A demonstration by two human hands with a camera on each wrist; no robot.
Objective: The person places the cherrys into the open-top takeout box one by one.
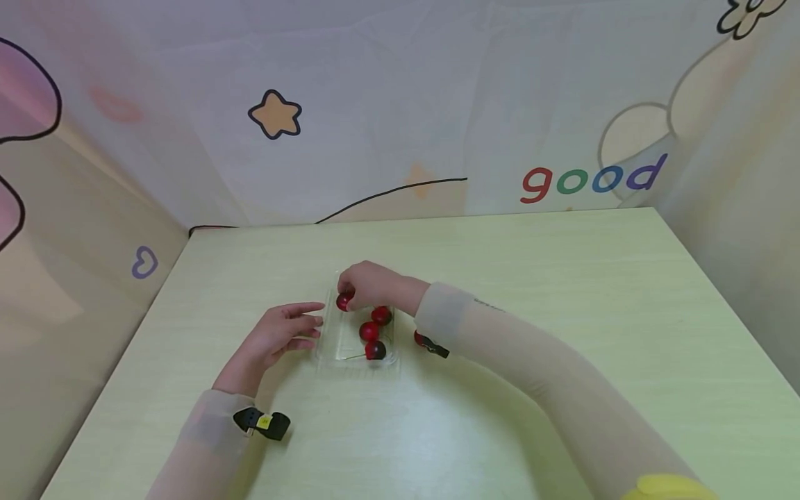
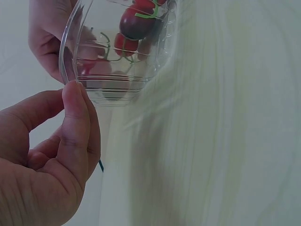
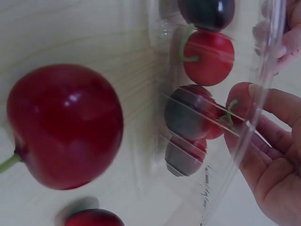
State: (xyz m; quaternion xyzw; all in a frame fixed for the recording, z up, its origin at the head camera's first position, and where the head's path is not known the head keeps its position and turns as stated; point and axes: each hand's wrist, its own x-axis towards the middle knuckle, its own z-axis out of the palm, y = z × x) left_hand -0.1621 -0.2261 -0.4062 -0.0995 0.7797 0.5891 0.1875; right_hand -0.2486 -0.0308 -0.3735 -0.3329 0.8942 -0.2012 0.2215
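Note:
A clear plastic container [image 1: 350,340] stands on the table with several cherries in it, such as a red cherry [image 1: 369,331] and a dark red one [image 1: 376,350] along its right side. My right hand [image 1: 375,281] reaches over the container's far end and pinches a cherry [image 1: 344,301] between thumb and fingers. Through the clear wall, the right wrist view shows that held cherry [image 3: 240,96] with its green stem. My left hand [image 1: 284,333] has its fingers extended to the container's left side, and a fingertip [image 2: 73,94] meets the rim in the left wrist view.
Outside the container, on its right, lies a large-looking cherry [image 3: 66,127] with a second cherry [image 3: 94,219] near it. My right sleeve [image 1: 531,354] crosses above that side. A printed cloth [image 1: 387,104] hangs behind the pale wooden table [image 1: 531,264].

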